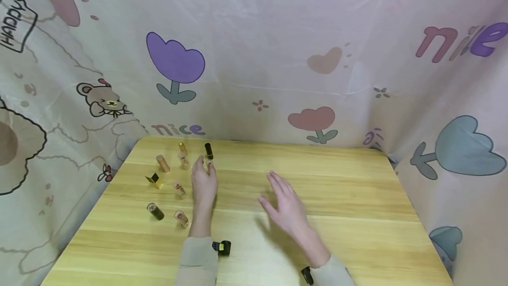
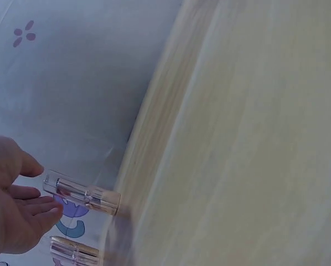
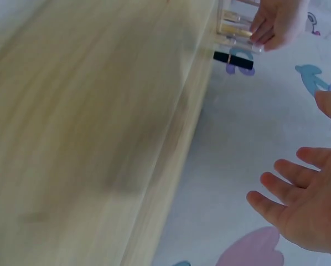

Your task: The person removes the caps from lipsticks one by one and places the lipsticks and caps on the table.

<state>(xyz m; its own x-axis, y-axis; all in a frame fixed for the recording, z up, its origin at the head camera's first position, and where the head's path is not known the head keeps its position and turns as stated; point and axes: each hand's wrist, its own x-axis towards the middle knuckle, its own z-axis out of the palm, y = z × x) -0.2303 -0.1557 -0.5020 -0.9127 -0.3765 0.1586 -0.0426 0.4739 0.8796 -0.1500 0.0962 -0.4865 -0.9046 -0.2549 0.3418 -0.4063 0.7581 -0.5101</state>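
Note:
My left hand [image 1: 204, 184] is at the left side of the table, fingers relaxed, right by a clear-capped lipstick tube [image 2: 82, 195]. That tube stands upright on the table, its cap level with the thumb and fingertips in the left wrist view. A black lipstick tube [image 1: 208, 151] stands just behind it. Another clear-capped tube [image 1: 184, 161] and a gold tube [image 1: 182, 148] stand to the left of the fingers. Over the middle of the table, my right hand [image 1: 287, 208] hovers with its fingers spread and holds nothing.
Nearer on the left stand a rose-gold tube [image 1: 162, 163], a gold tube with an open black square lid [image 1: 154, 180], a dark tube [image 1: 155, 211] and two clear-capped tubes, one small [image 1: 180, 190], one nearer [image 1: 181, 219]. A printed curtain [image 1: 254, 56] hangs behind the wooden table [image 1: 349, 189].

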